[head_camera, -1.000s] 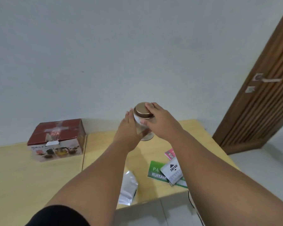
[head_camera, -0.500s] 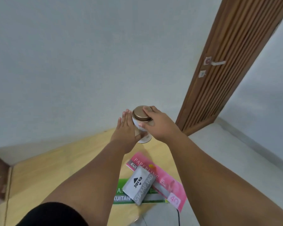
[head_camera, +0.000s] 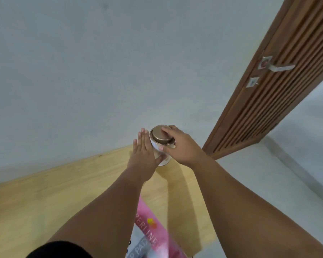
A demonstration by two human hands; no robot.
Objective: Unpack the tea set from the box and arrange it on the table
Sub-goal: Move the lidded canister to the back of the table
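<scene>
**Desk:** Head view entry. Where is the tin?

**Me:** I see the tin (head_camera: 163, 157), white-bodied, at the far corner of the table (head_camera: 63, 183), close to the wall. Its bronze lid (head_camera: 160, 136) is on. The tin leans, its top tipped toward the left. I cannot tell whether its base touches the wood.

**Desk:** Left hand?

**Me:** The left hand (head_camera: 143, 155) lies flat against the tin's left side. Its fingers are straight and together, pointing up past the lid's rim. The thumb reaches across the lower front of the white body.

**Desk:** Right hand?

**Me:** The right hand (head_camera: 183, 146) comes over from the right, fingers curled on the lid. The forefinger rests on the lid's top. The thumb tip presses just under the rim on the near side. The other fingers are hidden behind the lid, so I log the grip from those two only.

**Desk:** Anything else in frame?

**Me:** At the near edge of the table, low in the view, there is a pink packet (head_camera: 153, 228), blurred and partly under the left forearm. A grey packet (head_camera: 138, 252) sits against its left side, with "PAD" readable on it. There is a black sleeve (head_camera: 58, 250) on the left upper arm. To the right is a slatted wooden door (head_camera: 287, 99) with a metal handle (head_camera: 280, 67), apart from the table.
</scene>
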